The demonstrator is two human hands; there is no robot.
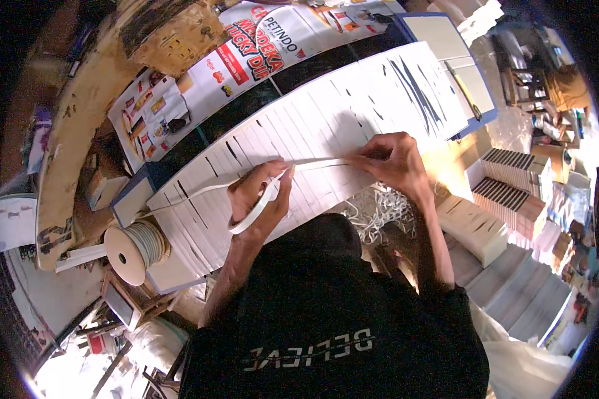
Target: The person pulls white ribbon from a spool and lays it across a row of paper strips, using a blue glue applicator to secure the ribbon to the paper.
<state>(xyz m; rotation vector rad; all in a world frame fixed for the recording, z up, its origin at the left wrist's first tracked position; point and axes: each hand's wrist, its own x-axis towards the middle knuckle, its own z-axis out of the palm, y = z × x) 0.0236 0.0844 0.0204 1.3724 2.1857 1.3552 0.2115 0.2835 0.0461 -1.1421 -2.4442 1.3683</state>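
Observation:
A narrow white ribbon (319, 160) is stretched between my two hands. My left hand (256, 199) is closed on it, and a loose loop hangs over that hand toward the wrist. At the other end, the fingertips of my right hand (396, 163) pinch the ribbon. Beneath both hands runs a long row of white paper blocks (306, 120), streaked with black marks and thin dividing lines. To the left stands a spool (134, 267) wound with pale ribbon, and a strand leads from near it along the row to my left hand.
Blue-edged boards (484, 106) lie at the row's right end, with a yellow tool (466, 93) on them. A printed banner (206, 90) spreads behind. Bundled book stacks (512, 176) stand right; white scraps (379, 214) heap below the right forearm. A wooden frame (121, 300) sits lower left.

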